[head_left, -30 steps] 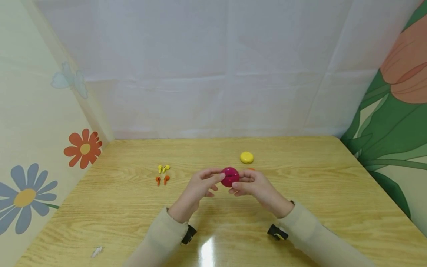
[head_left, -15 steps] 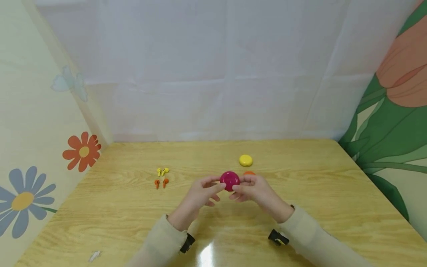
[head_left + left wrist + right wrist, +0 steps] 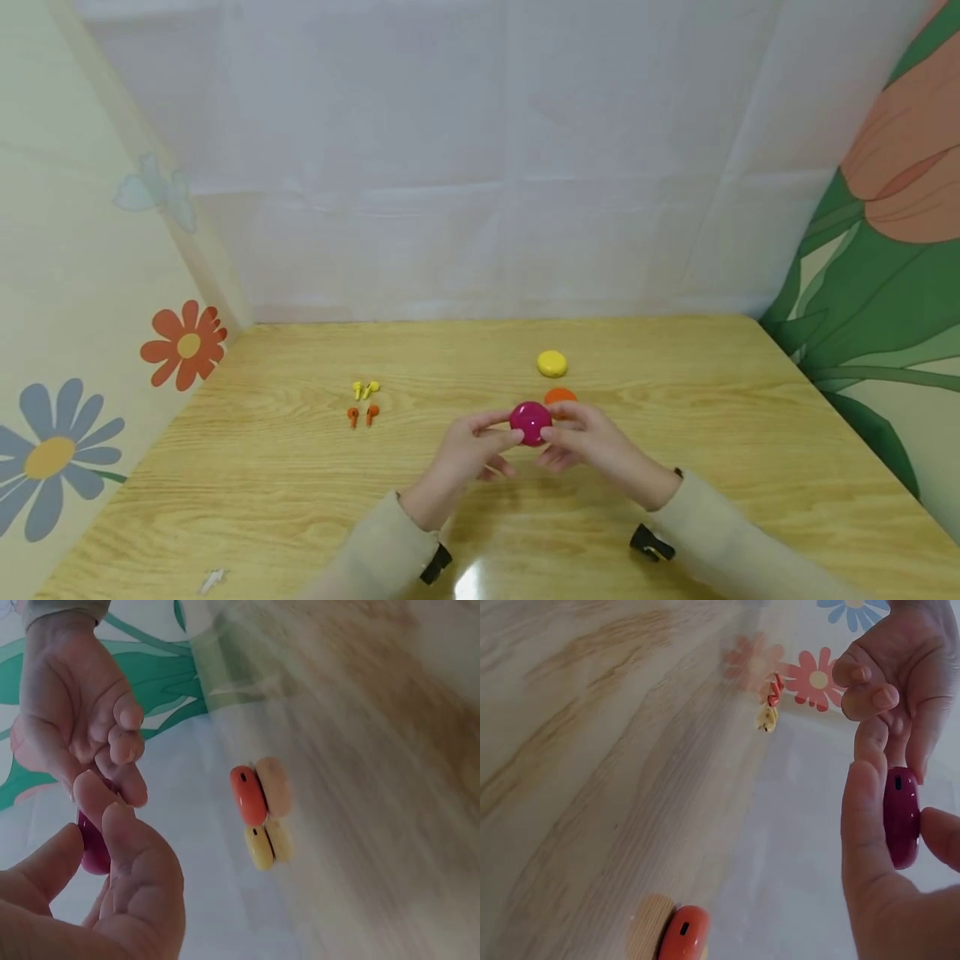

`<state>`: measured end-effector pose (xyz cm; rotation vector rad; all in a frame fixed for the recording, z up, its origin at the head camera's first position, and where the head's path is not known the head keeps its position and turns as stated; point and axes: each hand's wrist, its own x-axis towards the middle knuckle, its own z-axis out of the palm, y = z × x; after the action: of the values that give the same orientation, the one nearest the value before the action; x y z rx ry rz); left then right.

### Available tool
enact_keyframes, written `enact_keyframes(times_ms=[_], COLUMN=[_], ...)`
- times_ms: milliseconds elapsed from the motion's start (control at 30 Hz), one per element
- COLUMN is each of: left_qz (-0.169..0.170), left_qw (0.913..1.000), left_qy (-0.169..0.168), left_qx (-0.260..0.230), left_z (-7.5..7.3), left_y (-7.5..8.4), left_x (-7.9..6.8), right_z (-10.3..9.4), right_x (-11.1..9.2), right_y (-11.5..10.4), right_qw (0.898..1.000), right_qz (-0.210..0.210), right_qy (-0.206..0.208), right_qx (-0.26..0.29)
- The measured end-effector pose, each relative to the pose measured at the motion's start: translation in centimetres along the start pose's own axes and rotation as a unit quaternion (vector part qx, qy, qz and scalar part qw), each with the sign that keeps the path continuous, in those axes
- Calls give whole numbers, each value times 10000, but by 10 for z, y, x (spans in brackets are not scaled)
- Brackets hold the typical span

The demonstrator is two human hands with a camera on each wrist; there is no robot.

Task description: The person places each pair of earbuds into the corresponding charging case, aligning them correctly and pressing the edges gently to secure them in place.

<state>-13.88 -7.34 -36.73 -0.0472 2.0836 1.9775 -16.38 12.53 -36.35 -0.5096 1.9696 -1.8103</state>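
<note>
A glossy magenta round earbud case (image 3: 530,423) is held above the table between both hands. My left hand (image 3: 480,450) pinches its left side between thumb and fingers, and my right hand (image 3: 592,437) pinches the right side the same way. The case is shut in the head view, its smooth face turned up toward the camera. A small dark port shows on the edge of the magenta case (image 3: 902,817) in the right wrist view. Just beyond the right fingers lies an orange earbud case (image 3: 561,398), partly covered by that hand in the head view.
Behind the orange case a yellow earbud case (image 3: 552,363) rests on the wooden table (image 3: 300,500). To the left lie two yellow earbuds (image 3: 366,389) and two orange earbuds (image 3: 363,416). A white scuff mark (image 3: 213,580) is near the front left. A white sheet hangs behind the table.
The magenta case went from showing a gap across it to a smooth, shut face. Both hands have shifted slightly right and nearer with it, and more of the orange case shows.
</note>
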Motion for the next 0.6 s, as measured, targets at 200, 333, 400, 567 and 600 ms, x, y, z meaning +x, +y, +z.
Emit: enact_keyframes(times_ms=[200,333,400,567,600], left_qz=[-4,-56,-60,-119,-136], left_qw=[9999,9999,9999,9995,9993], left_qy=[116,80,56,141,174], left_qx=[-48,-70,-115,-265,-293], left_z=[11,17,20,27,28], left_y=[-5,-6,-6,-8,-8], left_x=[4,6,7,8,8], right_z=[-9,-13,-15,-20,-21], right_x=[-3,-6,-8,-12,-12], right_y=[1,2,3,4,4], right_qw=[9999,9993,9990,9981,9979], right_qz=[-31,70,146,343,376], right_qy=[50,134,153,159,178], right_qx=[-147,-331,-386,-479,-502])
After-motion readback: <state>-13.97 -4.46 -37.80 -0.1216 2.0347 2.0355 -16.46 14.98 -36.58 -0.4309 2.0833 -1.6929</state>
